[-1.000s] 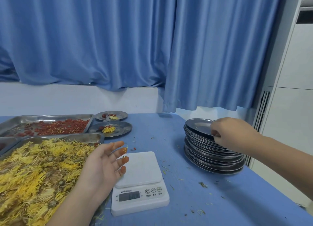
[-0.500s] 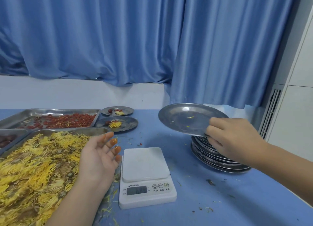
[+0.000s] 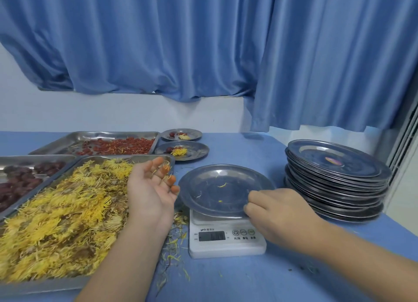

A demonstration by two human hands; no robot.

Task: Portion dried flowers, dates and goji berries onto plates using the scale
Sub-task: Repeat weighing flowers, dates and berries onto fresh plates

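Plate (image 3: pixel 226 175), round and of grey metal, is seen on top of the white scale (image 3: pixel 226 247) at the middle of the blue table (image 3: pixel 248 283), with a few yellow petals scattered in it. Its near right rim is pinched by the right hand (image 3: pixel 278 213), thumb above and curled fingers below. The scale's display is too blurred to be read.

The left hand (image 3: pixel 151 188) is held palm up just beside the plate's left rim, over the right edge of the tray of dried flowers (image 3: pixel 56 284). Its fingers are loosely spread and nothing is gripped, though a few yellow strands are stuck to them.

A tray of dates (image 3: pixel 34 158) is placed at the far left, and a tray of goji berries (image 3: pixel 56 146) farther back. A filled plate (image 3: pixel 196 153) is set just right of the berry tray, with a second filled plate (image 3: pixel 194 134) behind it. A stack of plates (image 3: pixel 334 188) is placed at the right, apart from the scale. Blue curtains (image 3: pixel 181 41) are hung behind the table.
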